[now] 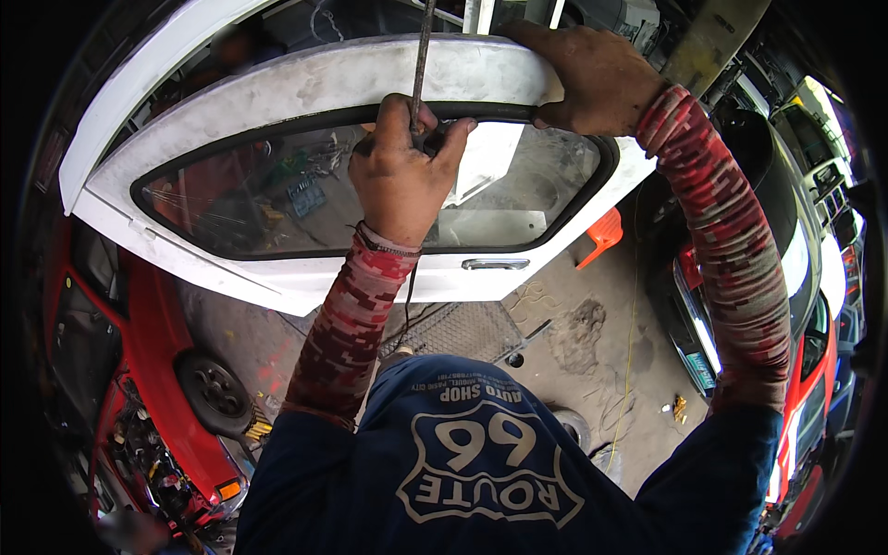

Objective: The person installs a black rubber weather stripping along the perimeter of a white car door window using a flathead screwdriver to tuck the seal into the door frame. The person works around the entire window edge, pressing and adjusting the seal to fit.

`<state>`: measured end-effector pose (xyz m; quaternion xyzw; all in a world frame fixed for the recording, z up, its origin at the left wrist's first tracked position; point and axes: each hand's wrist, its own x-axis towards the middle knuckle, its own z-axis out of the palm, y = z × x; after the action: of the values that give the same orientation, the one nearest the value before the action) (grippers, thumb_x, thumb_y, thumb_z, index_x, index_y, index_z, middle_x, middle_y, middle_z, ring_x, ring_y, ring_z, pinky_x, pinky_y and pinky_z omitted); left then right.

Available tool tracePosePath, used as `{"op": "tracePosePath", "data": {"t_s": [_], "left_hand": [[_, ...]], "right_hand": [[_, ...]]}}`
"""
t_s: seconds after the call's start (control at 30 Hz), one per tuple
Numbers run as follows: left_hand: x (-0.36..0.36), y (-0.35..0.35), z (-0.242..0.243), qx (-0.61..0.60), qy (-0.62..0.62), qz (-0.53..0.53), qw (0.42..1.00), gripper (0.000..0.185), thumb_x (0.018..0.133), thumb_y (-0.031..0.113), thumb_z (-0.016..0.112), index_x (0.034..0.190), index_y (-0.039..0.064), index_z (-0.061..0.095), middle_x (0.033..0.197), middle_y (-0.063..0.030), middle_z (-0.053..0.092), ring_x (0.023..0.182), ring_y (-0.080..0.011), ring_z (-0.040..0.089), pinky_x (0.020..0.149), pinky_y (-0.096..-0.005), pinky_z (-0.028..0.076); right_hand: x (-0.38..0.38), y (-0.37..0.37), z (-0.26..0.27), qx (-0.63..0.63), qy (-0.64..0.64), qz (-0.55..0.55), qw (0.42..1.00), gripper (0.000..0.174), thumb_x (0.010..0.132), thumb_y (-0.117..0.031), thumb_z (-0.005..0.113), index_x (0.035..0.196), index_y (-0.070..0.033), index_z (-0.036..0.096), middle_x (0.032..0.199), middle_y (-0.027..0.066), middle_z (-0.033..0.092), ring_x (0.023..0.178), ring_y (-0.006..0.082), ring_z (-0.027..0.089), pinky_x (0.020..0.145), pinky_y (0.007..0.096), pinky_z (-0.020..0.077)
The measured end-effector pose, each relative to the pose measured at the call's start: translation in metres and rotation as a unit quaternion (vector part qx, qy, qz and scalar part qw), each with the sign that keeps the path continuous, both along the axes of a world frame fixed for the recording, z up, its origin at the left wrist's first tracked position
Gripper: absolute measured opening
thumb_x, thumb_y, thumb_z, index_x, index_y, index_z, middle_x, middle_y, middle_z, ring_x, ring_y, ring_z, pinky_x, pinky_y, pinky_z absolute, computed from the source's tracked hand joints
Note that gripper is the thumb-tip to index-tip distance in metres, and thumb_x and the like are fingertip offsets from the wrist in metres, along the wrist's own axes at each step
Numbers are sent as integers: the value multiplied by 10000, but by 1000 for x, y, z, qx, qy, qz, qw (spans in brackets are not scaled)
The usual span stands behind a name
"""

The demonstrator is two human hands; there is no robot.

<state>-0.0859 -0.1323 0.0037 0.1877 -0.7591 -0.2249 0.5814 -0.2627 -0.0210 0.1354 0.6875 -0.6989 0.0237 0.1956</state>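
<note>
A white car door [430, 277] stands before me, its window glass [277, 194] edged by a black rubber seal [479, 111]. My left hand [402, 163] is at the seal's upper run, closed round a thin dark rod or taut cord [422, 62] that rises out of view. A small dark part [431, 143] shows between finger and thumb; its kind is unclear. Farther right, my right hand [590, 80] grips the door's scuffed upper frame [479, 66], fingers over the top edge and thumb at the seal. A chrome door handle [495, 264] sits below the glass.
A red car [163, 368] with its engine bay exposed stands at left, a dark car [694, 312] at right. An orange plastic chair [602, 234] is beyond the door. A metal grating [461, 329] and a yellow cord [630, 368] lie on the floor. Someone is behind the door.
</note>
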Motion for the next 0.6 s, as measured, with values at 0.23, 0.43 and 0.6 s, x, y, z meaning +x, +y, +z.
{"op": "tracePosePath", "data": {"t_s": [0.23, 0.43, 0.6], "left_hand": [[-11, 6, -2, -54, 25, 12, 998, 324, 824, 98, 858, 894, 77, 542, 660, -14, 609, 570, -106, 678, 533, -283, 549], [-21, 13, -8, -48, 47, 16, 998, 310, 810, 80, 848, 887, 72, 548, 692, -32, 610, 586, -148, 695, 551, -298, 539], [-25, 16, -15, -7, 51, 38, 998, 309, 793, 93, 855, 865, 71, 556, 706, -40, 635, 589, -156, 679, 574, -304, 521]], "right_hand": [[-9, 3, -16, -89, 44, 2, 995, 806, 637, -345, 884, 1349, -87, 607, 1015, 180, 759, 896, 365, 759, 824, 477, 616], [0, 5, -16, -100, 22, -20, 995, 814, 586, -336, 890, 1324, -113, 627, 995, 170, 766, 869, 360, 763, 782, 462, 634], [-3, 4, -16, -102, 14, -19, 994, 832, 584, -378, 919, 1321, -126, 627, 990, 166, 765, 874, 367, 760, 787, 461, 623]]}}
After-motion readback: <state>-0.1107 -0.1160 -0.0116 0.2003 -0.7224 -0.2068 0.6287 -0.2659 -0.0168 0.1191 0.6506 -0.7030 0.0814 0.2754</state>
